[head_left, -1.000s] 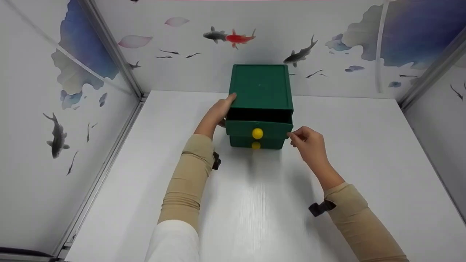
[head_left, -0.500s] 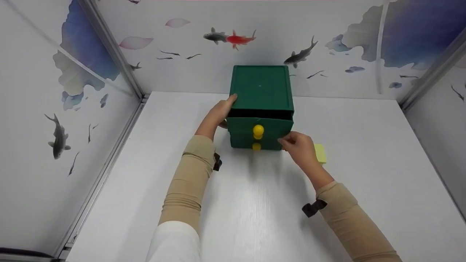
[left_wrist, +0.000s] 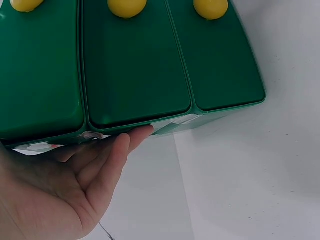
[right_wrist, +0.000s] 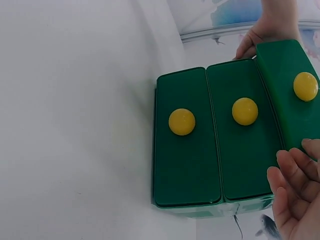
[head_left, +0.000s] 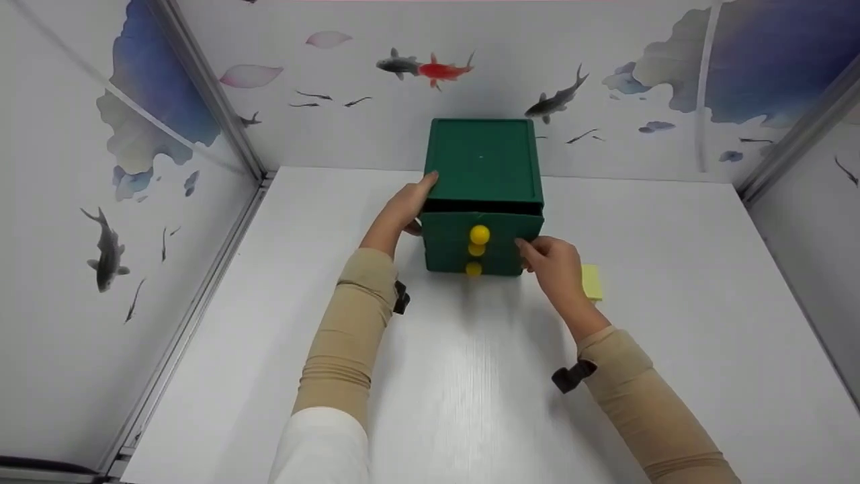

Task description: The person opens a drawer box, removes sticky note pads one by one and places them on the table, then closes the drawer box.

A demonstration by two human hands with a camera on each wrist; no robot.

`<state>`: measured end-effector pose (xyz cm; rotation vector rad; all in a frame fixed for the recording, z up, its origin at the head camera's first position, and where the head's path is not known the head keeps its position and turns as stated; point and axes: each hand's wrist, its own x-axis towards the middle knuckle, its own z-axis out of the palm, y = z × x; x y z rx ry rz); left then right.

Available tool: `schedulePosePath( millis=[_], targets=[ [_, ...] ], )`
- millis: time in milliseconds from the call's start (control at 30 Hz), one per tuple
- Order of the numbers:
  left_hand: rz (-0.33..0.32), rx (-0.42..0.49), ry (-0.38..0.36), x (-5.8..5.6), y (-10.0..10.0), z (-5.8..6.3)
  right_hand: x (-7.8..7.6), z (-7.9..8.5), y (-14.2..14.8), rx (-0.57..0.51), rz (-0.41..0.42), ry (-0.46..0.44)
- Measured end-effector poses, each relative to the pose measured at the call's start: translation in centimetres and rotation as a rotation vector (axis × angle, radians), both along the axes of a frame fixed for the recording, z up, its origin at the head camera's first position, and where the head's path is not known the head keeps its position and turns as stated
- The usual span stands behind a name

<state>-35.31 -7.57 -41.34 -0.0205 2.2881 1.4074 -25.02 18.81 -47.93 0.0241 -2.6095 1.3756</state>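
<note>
A green three-drawer box [head_left: 481, 156] with round yellow knobs stands against the back wall. Its top drawer [head_left: 443, 232] sticks out slightly, leaving a dark gap under the lid; the middle drawer [right_wrist: 235, 155] and bottom drawer [right_wrist: 187, 165] sit flush. My left hand [head_left: 405, 207] braces the box's left side, thumb at the top edge, fingers extended along the wall in the left wrist view. With its thumb on the right part of the top drawer's front, my right hand [right_wrist: 300, 192] presses there, its other fingers loosely bent beside the box.
A yellow pad [head_left: 592, 282] lies on the white table [head_left: 443, 403] right of the box, partly hidden behind the right wrist. White panels painted with fish, such as the back wall [head_left: 336, 134], enclose the table at the back and sides.
The top drawer has slid inward, narrowing the gap below the lid. My right hand moved slightly left with it, uncovering the yellow pad. The left hand stays put.
</note>
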Motion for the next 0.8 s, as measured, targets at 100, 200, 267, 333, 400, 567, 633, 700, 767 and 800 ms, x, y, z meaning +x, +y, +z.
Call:
schedulePosePath(
  millis=[100, 200, 267, 333, 400, 567, 633, 700, 767, 800],
  targets=[
    [0.001, -0.001, -0.001, 0.0, 0.0, 0.0, -0.2, -0.1, 0.0, 0.044, -0.050, 0.005],
    [-0.003, -0.007, 0.008, 0.1, 0.1, 0.0, -0.2, 0.0, 0.0, 0.093, -0.097, -0.007],
    [-0.003, -0.014, 0.016, 0.2, 0.0, 0.0, -0.3, 0.2, 0.0, 0.110, -0.109, -0.014],
    [0.001, -0.018, 0.023, 0.2, 0.0, 0.0, -0.5, 0.3, -0.1, 0.117, -0.106, -0.017],
    [0.003, -0.021, 0.026, 0.2, 0.0, 0.1, -0.7, 0.4, -0.1, 0.115, -0.102, -0.015],
    [0.001, -0.028, 0.024, 0.1, 0.0, 0.0, -1.1, 0.5, -0.1, 0.105, -0.104, -0.031],
    [0.000, -0.033, 0.021, 0.0, 0.0, 0.0, -1.3, 0.6, 0.0, 0.104, -0.106, -0.045],
    [-0.002, -0.035, 0.016, 0.0, 0.1, 0.0, -1.3, 0.7, 0.0, 0.111, -0.108, -0.050],
    [-0.002, -0.038, 0.016, 0.0, 0.1, 0.1, -1.4, 0.7, 0.2, 0.132, -0.116, -0.044],
    [-0.003, -0.038, 0.014, 0.0, 0.1, 0.1, -1.5, 0.7, 0.2, 0.143, -0.121, -0.038]
  ],
)
